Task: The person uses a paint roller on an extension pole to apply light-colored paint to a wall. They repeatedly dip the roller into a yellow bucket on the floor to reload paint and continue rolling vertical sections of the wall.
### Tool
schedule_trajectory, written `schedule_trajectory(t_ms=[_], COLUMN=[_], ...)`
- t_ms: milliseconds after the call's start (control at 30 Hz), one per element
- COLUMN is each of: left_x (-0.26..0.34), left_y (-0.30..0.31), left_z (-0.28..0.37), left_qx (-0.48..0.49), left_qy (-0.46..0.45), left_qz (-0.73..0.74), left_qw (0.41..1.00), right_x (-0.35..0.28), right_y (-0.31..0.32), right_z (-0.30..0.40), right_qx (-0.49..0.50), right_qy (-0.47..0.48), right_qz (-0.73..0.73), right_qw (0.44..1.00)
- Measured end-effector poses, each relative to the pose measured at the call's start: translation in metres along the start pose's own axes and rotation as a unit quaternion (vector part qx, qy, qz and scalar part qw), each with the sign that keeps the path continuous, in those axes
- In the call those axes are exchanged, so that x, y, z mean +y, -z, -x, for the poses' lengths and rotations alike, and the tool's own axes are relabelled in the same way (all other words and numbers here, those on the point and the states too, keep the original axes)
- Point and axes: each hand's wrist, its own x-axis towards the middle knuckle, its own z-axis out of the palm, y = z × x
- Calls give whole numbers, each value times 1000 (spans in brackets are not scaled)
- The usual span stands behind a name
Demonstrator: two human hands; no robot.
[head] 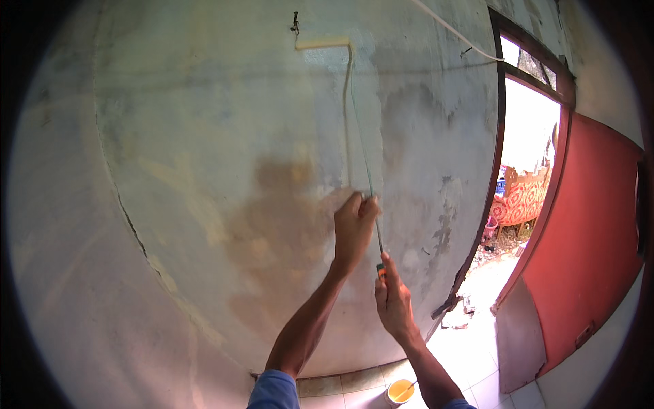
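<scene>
A paint roller with a pale yellow sleeve (323, 44) lies against the upper part of a blotchy painted wall (204, 128), with a wet sheen just below it. Its long thin frame rod (364, 138) runs down to both of my hands. My left hand (355, 222) is closed around the rod, above the other hand. Lower down, my right hand (396, 299) grips the roller's handle (381, 271), which shows green and orange at its top.
A small bucket of yellow-orange paint (400, 391) stands on the tiled floor, a stick in it. At right are an open doorway (531, 128) and a red door (592, 240). A nail (295, 21) juts from the wall near the roller; a white cable (454, 31) hangs above.
</scene>
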Motion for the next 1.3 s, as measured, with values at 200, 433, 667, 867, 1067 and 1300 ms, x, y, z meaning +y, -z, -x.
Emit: schedule_trajectory(t_ms=[200, 433, 667, 867, 1067, 1300], left_x=[-51, -64, -22, -5, -45, -45], left_y=[9, 2, 13, 21, 31, 22], left_z=[81, 127, 43, 21, 93, 97], left_qx=[-39, -40, -24, -7, -17, -40], left_qy=[67, 106, 17, 15, 84, 69], left_qz=[-21, -11, -71, -31, -58, -24], left_qw=[997, 994, 997, 999, 995, 997], right_x=[50, 82, 15, 6, 46, 45], right_y=[-18, -13, -5, -25, -40, -27], right_z=[78, 119, 36, 20, 89, 99], right_qx=[7, -3, 3, 23, -7, -3], right_qy=[1, -11, 14, 32, 0, -11], right_qz=[32, 28, 17, 3, 41, 42], right_qw=[999, 1000, 1000, 999, 999, 999])
